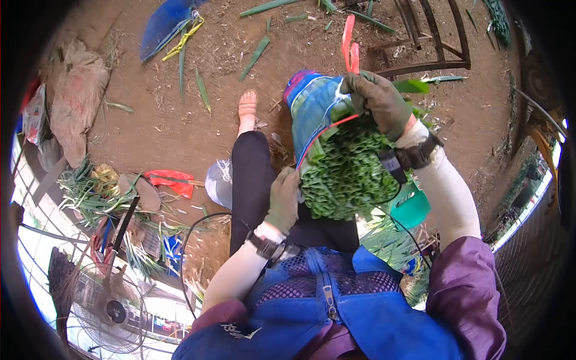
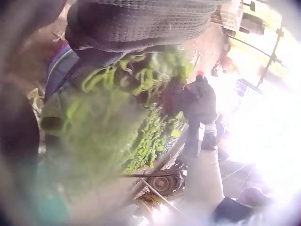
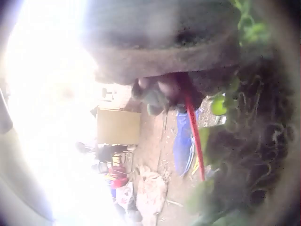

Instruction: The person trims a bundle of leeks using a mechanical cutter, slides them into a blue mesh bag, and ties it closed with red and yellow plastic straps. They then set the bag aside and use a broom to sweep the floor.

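Note:
A thick bundle of green leafy stalks [image 1: 348,174] lies over the lap, with blue wrapping [image 1: 315,114] around its far left side. A thin red strap [image 1: 336,125] crosses its upper left edge. My gloved right hand [image 1: 384,105] grips the strap at the top of the bundle, fingers curled; red loose ends rise beyond it. At the strap's lower end, my gloved left hand [image 1: 283,201] pinches it against the bundle's side. The left wrist view shows blurred greens [image 2: 99,122] and the right hand [image 2: 200,99]. In the right wrist view the strap [image 3: 195,136] runs down from the fingers.
Cut leaves are scattered over the dirt floor [image 1: 168,132]. A metal frame [image 1: 444,36] stands at the upper right, a green plastic piece [image 1: 411,209] beside the bundle. At the left are a heap of stalks [image 1: 78,192], a red item [image 1: 174,182] and a fan [image 1: 111,309].

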Tool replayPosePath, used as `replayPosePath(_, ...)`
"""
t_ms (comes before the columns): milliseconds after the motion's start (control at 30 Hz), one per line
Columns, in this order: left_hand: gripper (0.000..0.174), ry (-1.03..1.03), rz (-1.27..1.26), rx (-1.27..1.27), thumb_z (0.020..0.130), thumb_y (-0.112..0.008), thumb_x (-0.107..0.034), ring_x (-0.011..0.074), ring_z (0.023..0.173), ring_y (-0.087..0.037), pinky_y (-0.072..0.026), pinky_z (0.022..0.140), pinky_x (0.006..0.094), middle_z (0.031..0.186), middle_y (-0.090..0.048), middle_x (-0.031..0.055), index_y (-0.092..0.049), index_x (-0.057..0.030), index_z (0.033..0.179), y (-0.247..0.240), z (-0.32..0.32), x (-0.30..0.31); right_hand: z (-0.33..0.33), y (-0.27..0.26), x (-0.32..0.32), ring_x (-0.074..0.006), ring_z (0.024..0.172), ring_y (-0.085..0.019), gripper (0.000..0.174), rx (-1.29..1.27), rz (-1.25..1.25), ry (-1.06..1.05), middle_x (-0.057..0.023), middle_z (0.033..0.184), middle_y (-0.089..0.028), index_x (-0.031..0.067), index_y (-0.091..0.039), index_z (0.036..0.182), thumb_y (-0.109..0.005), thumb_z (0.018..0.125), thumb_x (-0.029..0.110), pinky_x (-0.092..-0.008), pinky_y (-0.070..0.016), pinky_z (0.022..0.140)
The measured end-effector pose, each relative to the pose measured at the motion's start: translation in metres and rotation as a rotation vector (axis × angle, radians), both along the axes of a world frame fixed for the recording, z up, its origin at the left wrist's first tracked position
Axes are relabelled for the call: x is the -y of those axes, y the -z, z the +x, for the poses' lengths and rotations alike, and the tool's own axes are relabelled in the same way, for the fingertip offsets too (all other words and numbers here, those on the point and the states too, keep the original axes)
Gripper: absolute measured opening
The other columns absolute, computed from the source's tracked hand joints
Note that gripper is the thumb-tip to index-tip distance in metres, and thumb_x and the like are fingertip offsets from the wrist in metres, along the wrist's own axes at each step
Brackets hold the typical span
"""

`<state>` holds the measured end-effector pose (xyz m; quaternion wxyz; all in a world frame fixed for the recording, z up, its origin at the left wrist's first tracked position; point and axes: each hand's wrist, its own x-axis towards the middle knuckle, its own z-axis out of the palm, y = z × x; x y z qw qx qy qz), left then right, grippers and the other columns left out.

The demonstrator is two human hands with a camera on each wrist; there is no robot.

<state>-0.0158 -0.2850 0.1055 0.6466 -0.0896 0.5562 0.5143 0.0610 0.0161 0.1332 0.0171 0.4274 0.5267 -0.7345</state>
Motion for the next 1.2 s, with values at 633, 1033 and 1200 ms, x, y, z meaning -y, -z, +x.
replayPosePath(633,0.044,0.668,0.851,-1.225,0.080,-0.069,-0.007,0.0372,0.108,-0.057,-0.0440,0.093,0.0450,0.112,-0.061,0.0195,-0.054,-0.0026,0.121,-0.154,-0.032,-0.131,0.035,-0.220,0.026,-0.0096,0.058,-0.046,0.009,-0.052,0.314,-0.114,0.0001,0.068,-0.047,0.0041,-0.058,0.091,-0.050,0.090,0.008,-0.0256,-0.0380,0.051)
replayPosePath(1033,0.021,0.574,0.756,-0.364,0.099,-0.047,-0.016,0.0067,0.080,-0.050,-0.0430,0.072,0.0235,0.089,-0.059,-0.0017,-0.059,-0.0003,0.104,-0.095,-0.014,-0.207,0.016,-0.152,-0.015,-0.0076,0.059,-0.048,0.020,-0.276,-0.179,0.523,0.0003,0.066,-0.051,0.0044,-0.066,0.103,-0.052,0.095,0.015,-0.0238,-0.0377,0.052)
replayPosePath(1200,0.022,0.706,0.621,-0.357,0.099,-0.052,-0.020,0.0036,0.073,-0.047,-0.0408,0.066,0.0208,0.084,-0.058,-0.0034,-0.063,-0.0020,0.100,-0.083,-0.017,-0.220,0.104,-0.110,-0.037,-0.0228,0.107,-0.062,0.043,-0.001,0.912,0.094,-0.0152,0.123,-0.063,0.0091,-0.054,0.131,-0.057,0.095,0.033,-0.0358,-0.0488,0.094)
